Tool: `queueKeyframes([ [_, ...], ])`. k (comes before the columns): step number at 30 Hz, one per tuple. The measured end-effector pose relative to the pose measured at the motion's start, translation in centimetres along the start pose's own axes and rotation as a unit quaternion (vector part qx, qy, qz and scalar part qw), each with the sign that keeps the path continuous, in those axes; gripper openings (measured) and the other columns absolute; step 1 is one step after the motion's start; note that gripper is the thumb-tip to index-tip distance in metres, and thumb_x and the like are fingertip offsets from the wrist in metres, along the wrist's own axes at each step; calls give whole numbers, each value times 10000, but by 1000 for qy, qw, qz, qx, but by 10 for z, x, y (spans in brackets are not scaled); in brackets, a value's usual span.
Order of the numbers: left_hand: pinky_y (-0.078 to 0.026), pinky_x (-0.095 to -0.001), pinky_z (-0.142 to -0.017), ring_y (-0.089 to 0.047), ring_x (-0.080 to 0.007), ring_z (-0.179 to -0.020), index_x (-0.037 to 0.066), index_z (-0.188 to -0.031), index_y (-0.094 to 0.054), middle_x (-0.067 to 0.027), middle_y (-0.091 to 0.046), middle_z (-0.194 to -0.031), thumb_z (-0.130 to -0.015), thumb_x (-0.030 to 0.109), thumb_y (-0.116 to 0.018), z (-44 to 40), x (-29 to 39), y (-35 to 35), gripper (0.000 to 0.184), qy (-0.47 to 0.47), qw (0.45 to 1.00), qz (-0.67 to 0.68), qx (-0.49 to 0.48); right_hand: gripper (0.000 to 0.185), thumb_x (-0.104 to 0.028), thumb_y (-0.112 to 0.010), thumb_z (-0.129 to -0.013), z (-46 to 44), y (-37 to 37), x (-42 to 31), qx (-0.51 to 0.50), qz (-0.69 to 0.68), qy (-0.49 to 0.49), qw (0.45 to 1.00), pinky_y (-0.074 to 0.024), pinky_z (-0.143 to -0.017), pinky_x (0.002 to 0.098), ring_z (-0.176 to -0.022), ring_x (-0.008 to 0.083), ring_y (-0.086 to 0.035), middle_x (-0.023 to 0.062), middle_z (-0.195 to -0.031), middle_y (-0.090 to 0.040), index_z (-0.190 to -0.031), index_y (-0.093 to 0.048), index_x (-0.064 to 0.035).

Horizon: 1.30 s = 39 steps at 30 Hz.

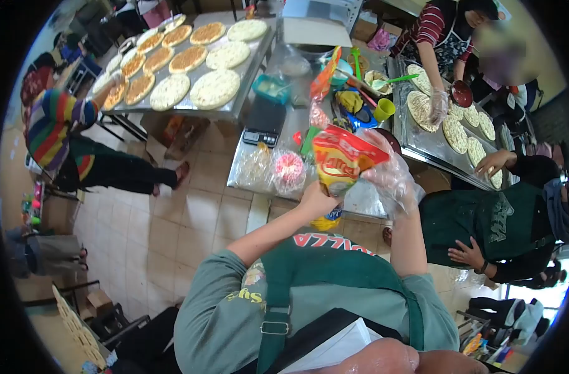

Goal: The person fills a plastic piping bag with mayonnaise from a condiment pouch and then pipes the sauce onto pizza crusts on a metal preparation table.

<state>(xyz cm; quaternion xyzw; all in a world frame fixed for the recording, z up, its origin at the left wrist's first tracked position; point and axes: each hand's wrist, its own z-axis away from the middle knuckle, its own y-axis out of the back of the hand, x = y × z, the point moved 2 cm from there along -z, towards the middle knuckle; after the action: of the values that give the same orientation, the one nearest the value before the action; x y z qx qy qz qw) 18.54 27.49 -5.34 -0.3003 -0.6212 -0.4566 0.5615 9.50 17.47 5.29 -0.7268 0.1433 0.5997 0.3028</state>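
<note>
A red-and-yellow printed food bag (pixel 343 159) is held up in front of my chest, over the edge of the metal table. My bare left hand (pixel 322 201) is closed around its lower end. My right hand (pixel 393 181), in a clear plastic glove, grips the bag's right side near the top; the glove blurs its fingers. Just below my left hand shows a yellow-and-blue package (pixel 327 219), partly hidden. Beyond the bag lie a pink-and-white item in clear plastic (pixel 289 167), a kitchen scale (pixel 263 128) and a yellow-green cup (pixel 384 110).
At the back left, a metal table (pixel 250 87) bears several flat dough rounds, some with orange topping. Right of me, a co-worker's gloved hand (pixel 439 109) touches a topped round on another tray (pixel 415 140). A person in a green apron (pixel 477 221) stands close on my right.
</note>
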Motion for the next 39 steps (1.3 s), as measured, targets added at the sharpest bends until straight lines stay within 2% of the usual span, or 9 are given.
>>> queueKeyframes([
  [7, -432, -296, -604, -553, -206, -665, 25, -861, -510, -96, -560, -714, -638, 132, -528, 3, -54, -23, 248, 149, 958, 245, -10, 392, -92, -591, -726, -45, -32, 79, -24, 24, -250, 968, -418, -734, 248, -851, 120, -513, 55, -953, -534, -1085, -446, -31],
  [9, -427, -282, -569, -540, -181, -622, 19, -833, -511, -86, -546, -678, -646, 113, -517, 6, -45, -11, 209, 208, 938, 278, -24, 363, -171, -557, -760, -61, -13, 131, -62, 58, -258, 962, -409, -738, 252, -854, 113, -505, 51, -966, -536, -1087, -459, -47],
  [11, -422, -268, -535, -528, -156, -579, 13, -805, -511, -76, -532, -642, -655, 94, -507, 9, -49, -5, 171, 264, 912, 311, -41, 399, -303, -515, -776, -72, 1, 171, -116, 364, -234, 894, -396, -757, 263, -887, 151, -507, 76, -1001, -537, -1105, -460, -85],
  [13, -407, -247, -491, -510, -131, -537, 12, -764, -507, -68, -509, -601, -666, 67, -492, 6, -60, -4, 113, 274, 905, 323, -43, 463, -430, -452, -771, -70, -18, 168, -142, 325, -258, 899, -377, -792, 291, -940, 217, -496, 117, -1035, -522, -1114, -459, -118],
  [18, -422, -372, -659, -550, -317, -707, 23, -818, -540, -186, -563, -757, -665, 208, -429, 1, -75, 15, 264, 202, 975, 76, -47, 363, -281, -478, -795, -76, -21, 191, -132, 504, -182, 834, -399, -742, 263, -838, 152, -510, 94, -942, -555, -1095, -468, -76],
  [26, -431, -401, -606, -545, -335, -653, 30, -691, -564, -185, -560, -681, -641, 193, -447, -17, -81, 27, 206, 89, 978, -182, -55, 321, -200, -509, -710, -83, -51, 165, -168, 646, -163, 727, -400, -749, 333, -833, 260, -540, 130, -911, -559, -1030, -509, -166],
  [34, -442, -386, -640, -557, -329, -692, 46, -729, -582, -195, -563, -692, -645, 234, -448, -18, -91, 28, 246, 64, 965, -230, -110, 394, -50, -528, -610, -71, -27, 193, -175, 633, -53, 753, -407, -743, 338, -794, 258, -541, 109, -906, -564, -994, -517, -137],
  [37, -438, -364, -618, -551, -306, -666, 29, -676, -584, -186, -556, -665, -614, 211, -493, -12, -89, 30, 212, 108, 959, -232, -124, 437, 34, -515, -567, -60, -16, 201, -151, 576, 21, 803, -409, -750, 320, -805, 234, -544, 96, -885, -559, -980, -521, -111],
  [39, -441, -339, -610, -559, -272, -657, 21, -655, -585, -167, -567, -658, -636, 218, -519, -11, -86, 31, 208, 95, 959, -195, -181, 323, -12, -495, -625, -57, -7, 208, -76, 355, -56, 930, -423, -726, 296, -819, 220, -540, 103, -883, -556, -929, -543, -109],
])
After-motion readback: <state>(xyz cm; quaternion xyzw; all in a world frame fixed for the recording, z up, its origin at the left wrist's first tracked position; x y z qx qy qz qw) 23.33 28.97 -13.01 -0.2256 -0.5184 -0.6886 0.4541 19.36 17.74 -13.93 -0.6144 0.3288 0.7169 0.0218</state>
